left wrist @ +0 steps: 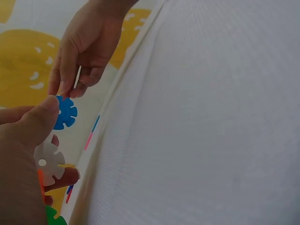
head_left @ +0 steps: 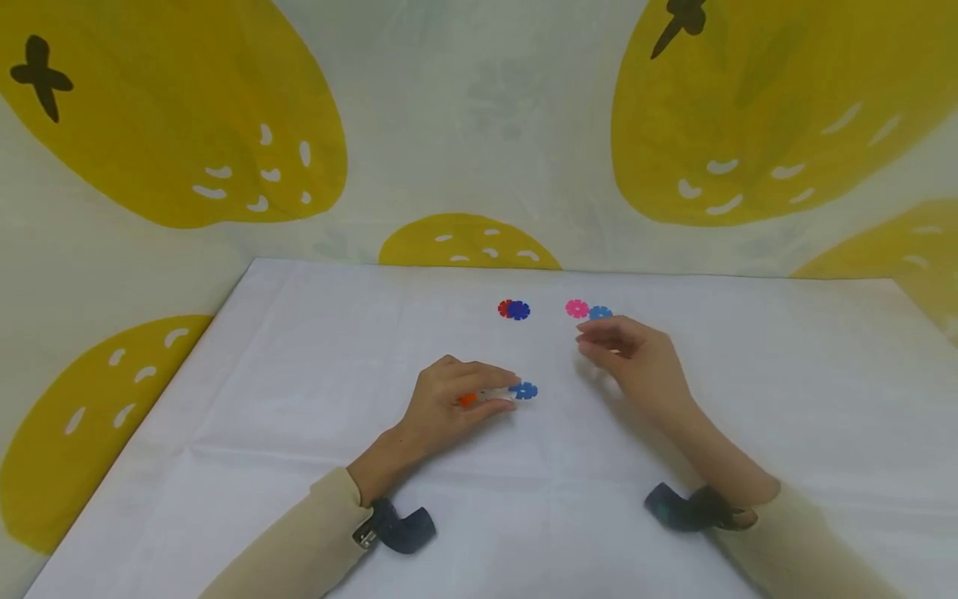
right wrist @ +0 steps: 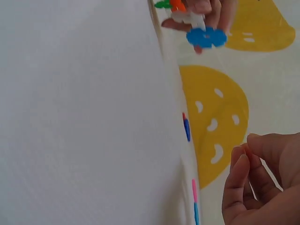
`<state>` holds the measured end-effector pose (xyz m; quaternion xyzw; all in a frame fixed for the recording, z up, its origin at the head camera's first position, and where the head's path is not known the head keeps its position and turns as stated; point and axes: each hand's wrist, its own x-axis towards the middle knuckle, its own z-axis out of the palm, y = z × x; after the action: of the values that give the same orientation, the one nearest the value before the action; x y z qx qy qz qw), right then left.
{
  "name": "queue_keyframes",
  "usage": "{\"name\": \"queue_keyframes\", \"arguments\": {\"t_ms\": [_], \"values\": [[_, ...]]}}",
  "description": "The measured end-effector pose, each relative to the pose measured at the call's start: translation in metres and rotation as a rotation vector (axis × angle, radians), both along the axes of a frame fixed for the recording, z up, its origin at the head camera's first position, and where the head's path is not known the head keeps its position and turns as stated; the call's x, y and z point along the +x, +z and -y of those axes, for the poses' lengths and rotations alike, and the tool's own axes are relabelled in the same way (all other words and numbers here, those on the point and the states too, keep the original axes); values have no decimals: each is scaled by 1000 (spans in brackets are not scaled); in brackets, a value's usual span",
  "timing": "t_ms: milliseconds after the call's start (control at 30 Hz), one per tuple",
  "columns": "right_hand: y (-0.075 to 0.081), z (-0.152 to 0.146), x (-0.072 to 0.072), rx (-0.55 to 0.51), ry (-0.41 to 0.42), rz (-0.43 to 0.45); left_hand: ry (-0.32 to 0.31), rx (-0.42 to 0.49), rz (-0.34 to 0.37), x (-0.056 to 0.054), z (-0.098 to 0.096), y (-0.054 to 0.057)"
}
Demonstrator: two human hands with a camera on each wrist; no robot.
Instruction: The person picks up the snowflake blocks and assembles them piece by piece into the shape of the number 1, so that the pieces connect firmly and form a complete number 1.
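Note:
Between its thumb and fingers my left hand (head_left: pixel 449 395) grips a chain of joined notched plastic discs. A blue disc (head_left: pixel 528 390) sticks out at the fingertips; behind it come a white disc (left wrist: pixel 49 161), an orange disc (head_left: pixel 467 400) and a green disc (left wrist: pixel 54 216), the last hidden in the head view. My right hand (head_left: pixel 644 358) hovers above the table at the right, fingers loosely bent and tips close together, with nothing visible between them. Just beyond it a pink disc (head_left: pixel 577 309) and a light blue disc (head_left: pixel 601 313) lie side by side.
Farther back on the white-covered table (head_left: pixel 337 333), a red disc (head_left: pixel 503 309) lies partly under a dark blue disc (head_left: pixel 520 310). A cloth backdrop (head_left: pixel 479 125) with yellow fruit shapes rises behind the far edge. Both wrists carry black mounts.

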<state>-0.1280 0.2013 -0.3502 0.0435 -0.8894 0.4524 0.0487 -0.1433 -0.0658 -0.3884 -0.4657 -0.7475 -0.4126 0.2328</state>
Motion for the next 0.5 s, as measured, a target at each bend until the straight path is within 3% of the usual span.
{"name": "queue_keyframes", "arguments": {"t_ms": [233,500], "values": [[1,-32,-26,61,-67,-41,10,-4,13,0,-1,-2],[-5,-42,-48,71,-120,24,13,8,-17,-1,-1,-2]]}}
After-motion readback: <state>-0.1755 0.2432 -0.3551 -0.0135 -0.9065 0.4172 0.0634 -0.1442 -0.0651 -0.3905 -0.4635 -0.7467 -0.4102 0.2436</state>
